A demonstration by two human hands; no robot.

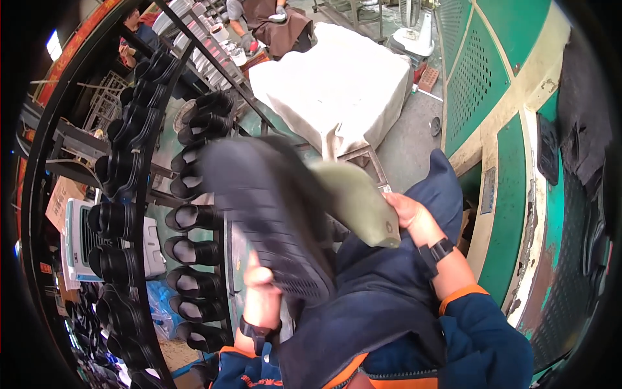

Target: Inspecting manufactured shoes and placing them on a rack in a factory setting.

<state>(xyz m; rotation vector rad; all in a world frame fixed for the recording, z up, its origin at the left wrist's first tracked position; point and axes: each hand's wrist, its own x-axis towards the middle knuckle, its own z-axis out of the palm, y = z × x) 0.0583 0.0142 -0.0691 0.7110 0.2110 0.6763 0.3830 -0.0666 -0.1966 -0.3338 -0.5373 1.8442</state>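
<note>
Nearest, across the person's lap, lies dark blue clothing point(382, 285), and above it the left hand point(262, 299) is clamped on the heel end of a dark shoe point(262, 201), sole turned toward the view (its thumb shows against the sole's edge; the other fingers are hidden). The right hand point(413, 214) is closed around the narrow end of an olive-green shoe last point(359, 204). The shoe, somewhat blurred, covers the last's far end, so whether that end sits inside it cannot be told.

Close on the left stands a dark rack point(144, 246) lined with black shoes point(194, 283); the held shoe overlaps part of it in view. Behind the rack are a blue plastic bag point(162, 310) and a white appliance point(153, 249). Close on the right, a green cabinet point(508, 207) walls off that side.

Farther ahead, a white cloth point(327, 74) covers a bulky block. Beyond are red bricks point(427, 79), a fan point(414, 35) and a co-worker in a brown apron point(278, 29).
</note>
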